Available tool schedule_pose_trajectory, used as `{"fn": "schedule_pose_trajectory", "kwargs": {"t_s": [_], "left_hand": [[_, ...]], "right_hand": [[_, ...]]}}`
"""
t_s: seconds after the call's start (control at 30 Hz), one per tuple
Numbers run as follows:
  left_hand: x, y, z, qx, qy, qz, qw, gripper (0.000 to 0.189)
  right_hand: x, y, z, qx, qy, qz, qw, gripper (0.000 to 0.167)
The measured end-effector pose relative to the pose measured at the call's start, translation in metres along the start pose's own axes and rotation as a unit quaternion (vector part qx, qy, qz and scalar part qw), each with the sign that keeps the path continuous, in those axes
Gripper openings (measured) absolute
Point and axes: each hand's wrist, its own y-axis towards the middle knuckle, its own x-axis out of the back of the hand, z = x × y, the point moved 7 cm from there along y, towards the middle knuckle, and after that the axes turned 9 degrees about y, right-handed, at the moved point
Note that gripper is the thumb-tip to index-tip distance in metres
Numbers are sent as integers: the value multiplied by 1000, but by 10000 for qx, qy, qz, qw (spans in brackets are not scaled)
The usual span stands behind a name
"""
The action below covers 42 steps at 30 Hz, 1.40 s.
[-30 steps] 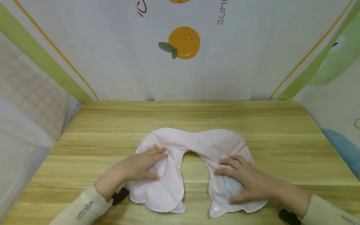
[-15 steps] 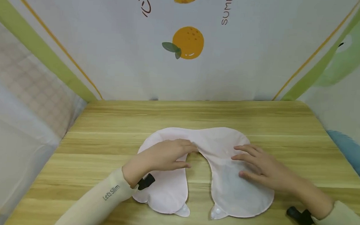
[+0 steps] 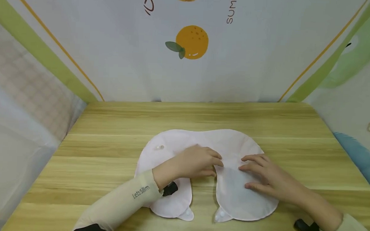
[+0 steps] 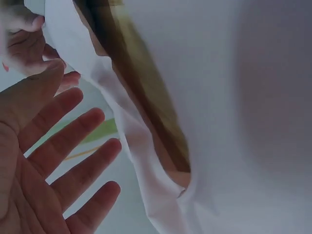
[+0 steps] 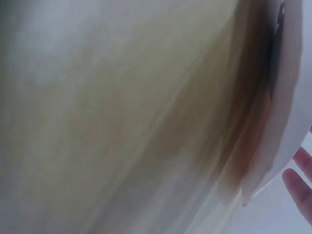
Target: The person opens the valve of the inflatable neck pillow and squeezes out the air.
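Note:
A pale pink U-shaped inflatable neck pillow (image 3: 233,144) lies on the wooden table, its two ends toward me. A small clear valve (image 3: 161,147) shows on its left lobe, and each end has a tab with a snap. My left hand (image 3: 198,162) reaches over the left lobe to the top of the inner gap, fingers loosely extended. In the left wrist view those fingers (image 4: 85,168) are spread and hold nothing. My right hand (image 3: 271,178) hovers over or rests lightly on the right lobe, fingers apart; contact cannot be told. Only some right fingertips (image 5: 298,187) show in the right wrist view.
The wooden table (image 3: 111,119) runs back to a white curtain (image 3: 251,63) printed with an orange. More printed cloth hangs on both sides. Black camera mounts (image 3: 307,229) hang under the wrists.
My left hand has slid right from the left lobe to the inner gap, uncovering the valve. My right hand has eased off the right lobe, whose wrinkles have smoothed out.

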Motion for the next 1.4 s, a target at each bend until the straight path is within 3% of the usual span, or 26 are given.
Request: {"fn": "schedule_pose_trajectory", "kwargs": {"t_s": [0.3,0.67,1.07,1.4], "left_hand": [[2,24,4,-176,-479,201,9985,30],[-13,53,13,-419,-1384,415,9886,27],[-27,56,19,-3,-1327,831,9877,42],[-31,52,20,-107,-1009,869,9910,56]], "right_hand": [[-10,-3,-1,-284,39,396,9988,53],[-19,-7,-11,-955,525,739,9913,59],[-23,-3,-15,-1258,746,1021,9840,62],[-25,1,-14,-1557,985,1264,9747,66]]}}
